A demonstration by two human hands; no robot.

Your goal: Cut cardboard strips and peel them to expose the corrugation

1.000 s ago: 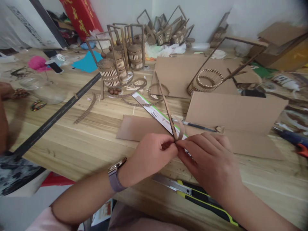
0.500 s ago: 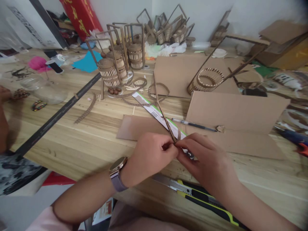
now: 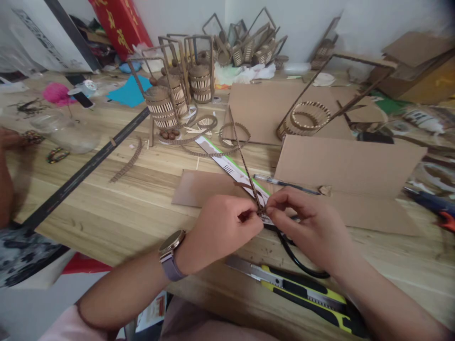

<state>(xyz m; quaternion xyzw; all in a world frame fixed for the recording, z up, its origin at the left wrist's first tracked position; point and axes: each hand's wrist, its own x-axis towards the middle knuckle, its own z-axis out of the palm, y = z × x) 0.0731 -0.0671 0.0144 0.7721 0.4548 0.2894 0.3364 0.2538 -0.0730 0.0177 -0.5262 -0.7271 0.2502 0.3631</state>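
My left hand [image 3: 227,220], with a watch on its wrist, pinches the near end of a long, thin brown cardboard strip [image 3: 242,158]. The strip slants up and away over a white and green strip [image 3: 222,163]. Close beside it, the fingertips of my right hand [image 3: 309,220] are pressed together at the same end of the cardboard strip; the small part between them is hard to make out. Part of a pair of black-handled scissors [image 3: 298,263] shows under my right hand.
Two yellow and black utility knives [image 3: 305,289] lie near the table edge. Small lidded baskets [image 3: 159,106] stand at the back left, an open handled basket [image 3: 311,116] at the back right. Folded cardboard [image 3: 348,166] lies right; another person's hand [image 3: 12,139] is far left.
My right hand has moved slightly right and up, away from my left fingertips. More of the black scissor handle shows beneath it. The strip's angle has shifted slightly.
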